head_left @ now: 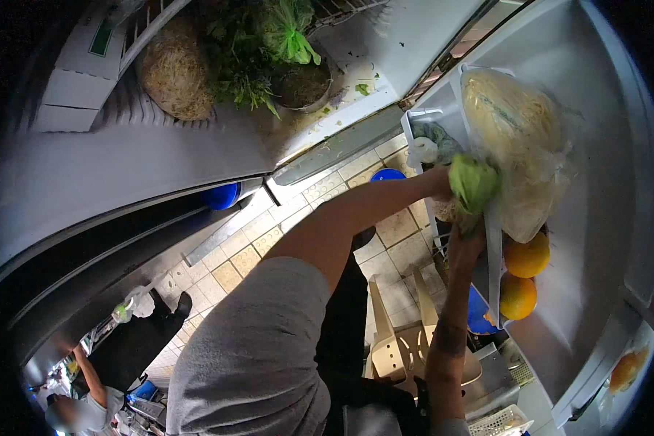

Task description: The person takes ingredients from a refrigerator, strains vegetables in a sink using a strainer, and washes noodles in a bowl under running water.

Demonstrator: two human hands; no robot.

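Observation:
A crumpled light-green bundle (474,183) is in front of me at the open fridge door; I cannot tell whether it is a plastic bag or leaves. My left hand (440,183) comes in from the left and is closed on its near side, with the fingers partly covered. From below, my right hand (469,236) grips its lower end. Right behind the bundle, the door shelf (493,265) holds a clear plastic bag of pale yellowish strands (516,123). Two oranges (527,256) sit below that bag.
Inside the fridge are a netted brown bundle (176,73), leafy herbs (247,73), a green bag (287,33) and a round pot (303,86). Beige chairs (389,356) stand below on the tiled floor (247,254). Another person (98,392) is at the lower left.

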